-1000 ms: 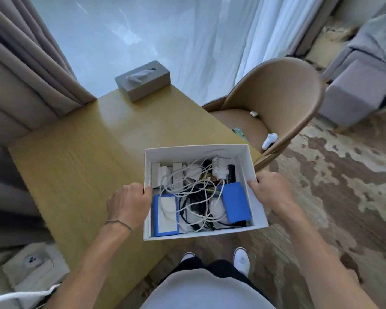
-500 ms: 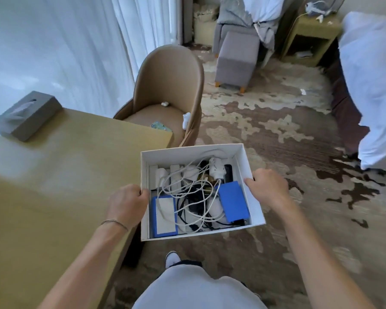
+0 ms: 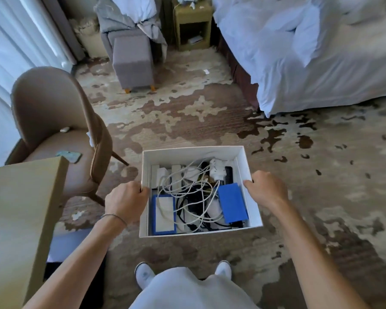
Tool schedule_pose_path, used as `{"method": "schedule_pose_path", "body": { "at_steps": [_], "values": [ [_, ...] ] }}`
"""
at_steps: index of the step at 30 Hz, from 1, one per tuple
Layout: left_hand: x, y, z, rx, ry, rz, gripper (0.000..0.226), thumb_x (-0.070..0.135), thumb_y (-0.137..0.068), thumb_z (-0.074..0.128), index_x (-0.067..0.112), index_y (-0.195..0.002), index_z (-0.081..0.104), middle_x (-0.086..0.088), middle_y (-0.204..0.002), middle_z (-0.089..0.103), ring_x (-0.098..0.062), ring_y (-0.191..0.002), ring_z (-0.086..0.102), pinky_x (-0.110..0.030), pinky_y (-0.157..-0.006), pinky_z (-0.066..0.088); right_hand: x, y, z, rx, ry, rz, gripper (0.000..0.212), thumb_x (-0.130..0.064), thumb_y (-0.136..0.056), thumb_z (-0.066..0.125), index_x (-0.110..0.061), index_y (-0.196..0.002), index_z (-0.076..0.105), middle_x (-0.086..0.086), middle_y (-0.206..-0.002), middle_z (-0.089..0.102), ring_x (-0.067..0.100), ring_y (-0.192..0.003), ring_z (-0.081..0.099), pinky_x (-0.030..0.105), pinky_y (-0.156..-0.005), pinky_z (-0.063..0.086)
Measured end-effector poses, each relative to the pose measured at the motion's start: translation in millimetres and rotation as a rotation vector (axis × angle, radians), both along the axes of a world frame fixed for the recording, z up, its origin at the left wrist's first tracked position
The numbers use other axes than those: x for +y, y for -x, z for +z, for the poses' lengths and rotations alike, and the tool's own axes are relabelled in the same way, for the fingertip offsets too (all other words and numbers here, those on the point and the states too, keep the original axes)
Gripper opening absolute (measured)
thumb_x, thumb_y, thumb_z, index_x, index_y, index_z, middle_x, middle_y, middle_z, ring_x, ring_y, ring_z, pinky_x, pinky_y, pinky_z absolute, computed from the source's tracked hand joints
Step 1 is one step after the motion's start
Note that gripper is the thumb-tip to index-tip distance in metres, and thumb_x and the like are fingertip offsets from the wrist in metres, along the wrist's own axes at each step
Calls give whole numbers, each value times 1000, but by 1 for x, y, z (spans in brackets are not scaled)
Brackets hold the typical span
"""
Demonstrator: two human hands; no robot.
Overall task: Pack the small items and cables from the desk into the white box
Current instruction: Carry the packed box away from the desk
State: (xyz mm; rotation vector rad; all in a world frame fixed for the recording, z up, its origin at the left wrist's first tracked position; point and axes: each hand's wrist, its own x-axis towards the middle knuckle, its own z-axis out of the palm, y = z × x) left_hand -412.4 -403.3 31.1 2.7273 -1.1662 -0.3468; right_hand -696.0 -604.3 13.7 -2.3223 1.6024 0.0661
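I hold the white box (image 3: 192,152) in the air above the carpet, clear of the desk (image 3: 20,208). My left hand (image 3: 126,202) grips its left wall and my right hand (image 3: 264,189) grips its right wall. Inside lie tangled white cables (image 3: 187,186), black cables, white chargers (image 3: 217,171), a black comb (image 3: 228,175), a blue block (image 3: 232,202) at the right and a blue-framed white item (image 3: 164,215) at the near left.
The wooden desk corner is at my left. A brown chair (image 3: 54,121) holding small items stands beyond it. Further off are a grey ottoman (image 3: 133,61), a nightstand (image 3: 193,25) and a bed with white sheets (image 3: 310,52) at the right. Patterned carpet (image 3: 321,197) lies ahead.
I have lifted the box off the desk and turned right with it. The desk has slid to the left of view and the bed has come into sight.
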Motion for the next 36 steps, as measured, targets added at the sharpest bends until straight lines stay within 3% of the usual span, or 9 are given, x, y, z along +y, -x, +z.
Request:
{"method": "schedule_pose_path", "body": {
  "at_steps": [4,12,20,25,29,36],
  "values": [
    [-59,71,-2,41,-8,-118,45,33,-93,49,12,-52,51,-3,-53,55,-22,-51,55,-29,-50,41,-21,92,-4,-10,-8,-137,52,-34,-97,57,-17,-53,37,-4,-46,38,15,-40,35,25,-45,29],
    [-155,205,-3,10,-23,-394,42,29,-89,47,11,-51,45,-2,-49,46,-21,-44,43,-27,-46,29,-23,262,-5,-58,-7,-420,51,-28,-96,56,-18,-53,31,-6,-45,25,13,-38,22,21,-44,20],
    [-235,339,-19,33,-28,-696,41,28,-90,48,9,-54,53,-4,-51,51,-21,-48,50,-27,-45,30,5,403,-20,-38,23,-728,48,-29,-96,54,-17,-54,35,-3,-47,30,15,-40,28,25,-45,22],
    [-270,428,-34,42,-48,-835,44,29,-91,48,10,-52,50,-5,-52,53,-23,-50,52,-28,-46,34,21,485,-37,-57,3,-894,47,-31,-97,53,-15,-55,39,-3,-49,35,14,-41,32,25,-46,25],
    [-291,505,-47,48,-67,-931,45,29,-94,46,14,-52,47,-1,-49,45,-17,-44,43,-26,-46,29,33,554,-54,-118,-57,-998,42,-30,-99,53,-11,-62,47,3,-55,41,19,-48,39,31,-52,33],
    [-302,634,-59,127,-133,-1035,43,29,-96,44,15,-55,44,1,-50,42,-16,-46,40,-26,-49,40,66,663,-59,-160,-107,-1172,41,-30,-100,54,-15,-63,46,0,-57,39,16,-51,36,30,-52,33]
  ]
}}
